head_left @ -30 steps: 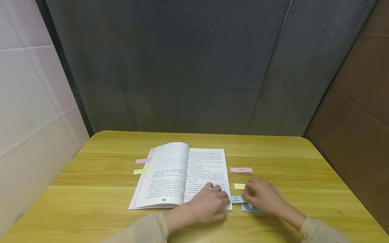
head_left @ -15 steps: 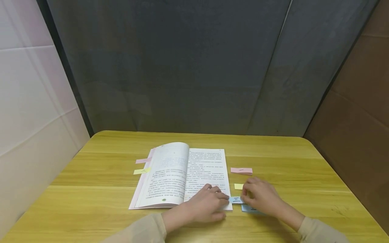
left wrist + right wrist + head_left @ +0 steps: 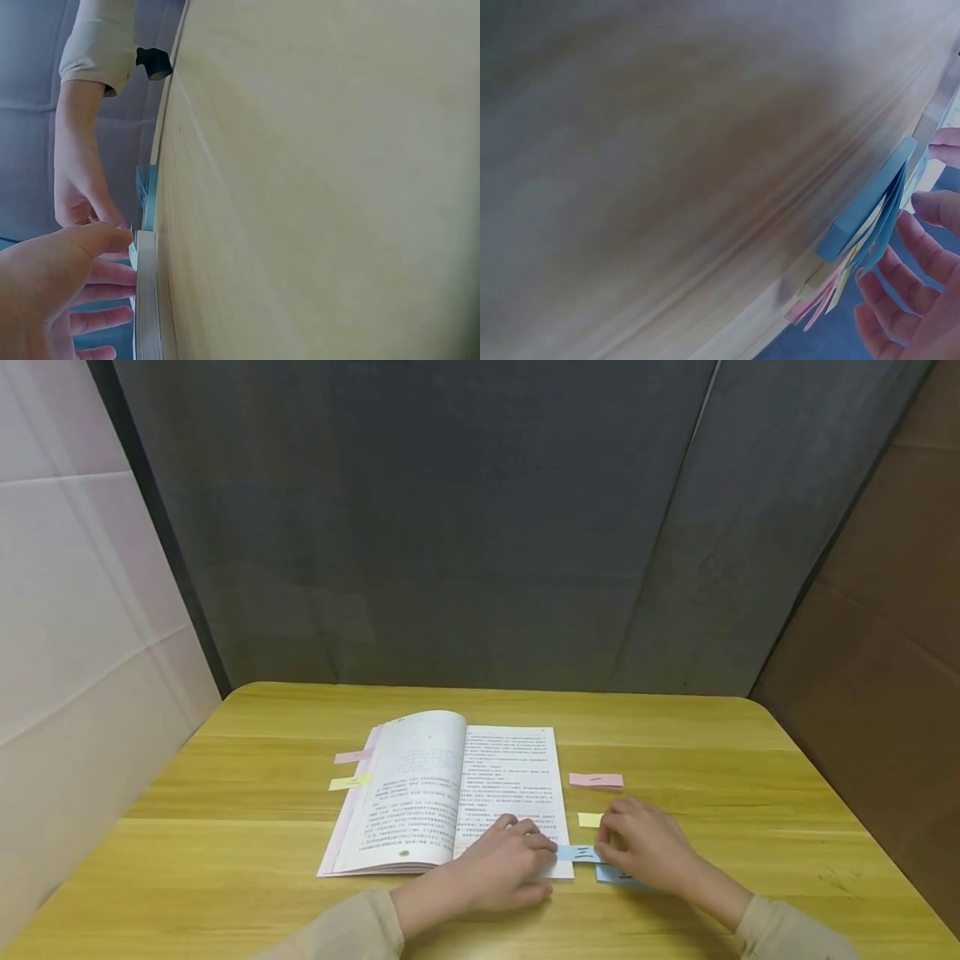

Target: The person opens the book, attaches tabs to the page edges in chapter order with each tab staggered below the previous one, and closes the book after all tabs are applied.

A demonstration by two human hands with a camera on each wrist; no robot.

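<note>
An open book (image 3: pixel 510 768) lies on the table with printed pages up. A blue sticky note (image 3: pixel 579 853) marked with three strokes sticks out past the right page's lower edge. My left hand (image 3: pixel 498 867) rests on that page, its fingertips at the note's left end; in the left wrist view its fingers (image 3: pixel 105 319) are loosely extended over the book. With thumb and index finger my right hand (image 3: pixel 648 843) pinches the note's right end. Under that hand lies a blue sticky note pad (image 3: pixel 611 875), partly hidden, its upper sheets lifted in the right wrist view.
Up the table from the blue pad are a yellow pad (image 3: pixel 589 820), partly covered by the right hand, and a pink pad (image 3: pixel 596 780) with one stroke. A pink tab (image 3: pixel 352 757) and a yellow tab (image 3: pixel 347 783) stick out from the book's left side. Dark panels (image 3: pixel 450 527) stand behind the table.
My left hand has slid slightly left, uncovering more of the blue note over the page edge. The right hand shifted slightly left onto the note's end, then stayed there.
</note>
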